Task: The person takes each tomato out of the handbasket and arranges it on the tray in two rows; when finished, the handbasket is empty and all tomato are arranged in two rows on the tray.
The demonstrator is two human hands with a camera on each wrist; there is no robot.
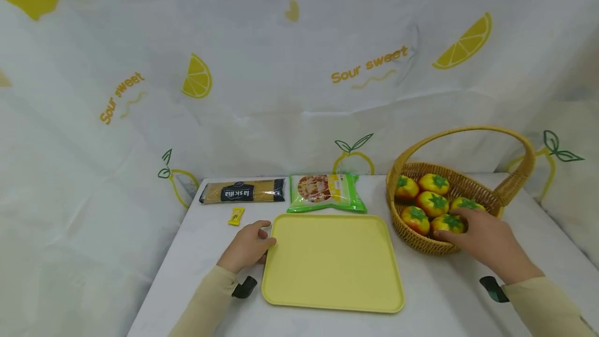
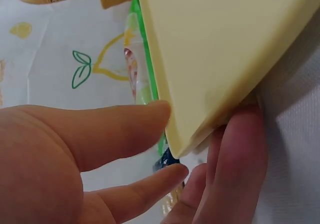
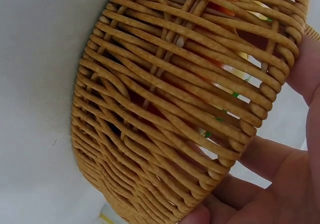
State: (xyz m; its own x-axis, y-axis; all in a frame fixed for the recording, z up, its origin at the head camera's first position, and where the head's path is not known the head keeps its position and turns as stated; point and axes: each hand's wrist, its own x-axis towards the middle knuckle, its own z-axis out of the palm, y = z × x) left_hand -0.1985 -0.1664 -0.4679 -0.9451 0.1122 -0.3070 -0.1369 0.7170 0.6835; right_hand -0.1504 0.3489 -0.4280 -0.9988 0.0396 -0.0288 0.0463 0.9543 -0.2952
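Behind the table [image 1: 435, 295], a white cloth [image 1: 262, 82] with lemons and the words "Sour sweet". At the table's back left corner, a pasta pack [image 1: 243, 191] lying flat, with a dark label and its writing upside down. Just in front of the pack, a small yellow candy [image 1: 236, 216]. Next, toward the front left of the table, a tan sleeve [image 1: 206, 300] and the left hand [image 1: 248, 246], holding the left side of a yellow tray [image 1: 332, 264]: thumb at the rim, one finger poking out free, other fingers underneath. In the middle of the table, the rest of the tray, with round corners. Just behind the tray, by the table's back edge, a green bag [image 1: 325, 191] with a food picture on it. Toward the table's back right corner, a brown woven basket [image 1: 416, 242] with a big round handle. Inside, six fruits [image 1: 432, 203] in view, red and yellow with green tops. Last, reaching over the basket's front right rim, the right hand [image 1: 491, 246], thumb and finger bent round the near fruit [image 1: 447, 227], low among the others.
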